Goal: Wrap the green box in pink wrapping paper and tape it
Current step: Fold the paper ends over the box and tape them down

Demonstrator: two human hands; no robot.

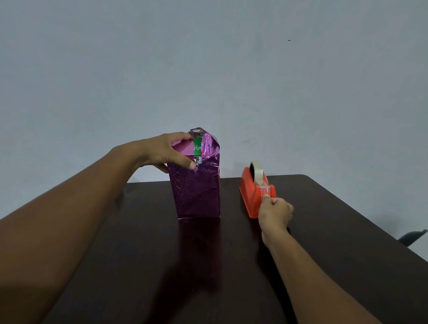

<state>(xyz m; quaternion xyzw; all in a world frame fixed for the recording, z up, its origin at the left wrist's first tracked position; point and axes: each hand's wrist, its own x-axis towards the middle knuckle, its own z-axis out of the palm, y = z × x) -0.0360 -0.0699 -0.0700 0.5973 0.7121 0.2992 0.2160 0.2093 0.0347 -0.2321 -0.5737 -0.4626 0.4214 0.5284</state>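
Top-flap taping step: our left hand (167,152) pins the pink wrapping paper (196,185) over the green box (197,147) at frame center, our right hand (275,212) seemingly pinches tape at the orange dispenser (252,189); next, tear and stick.

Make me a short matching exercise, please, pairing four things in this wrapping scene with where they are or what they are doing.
Things:
1. left hand
2. right hand
3. tape dispenser
4. green box

States:
A. orange, standing on the table to the right of the parcel
B. pinching the tape end at the dispenser's cutter
C. showing only as a strip through a gap in the pink wrapping paper at the top
D. holding a folded flap down at the top of the upright parcel

Pairs: 1-D, 2-B, 3-A, 4-C
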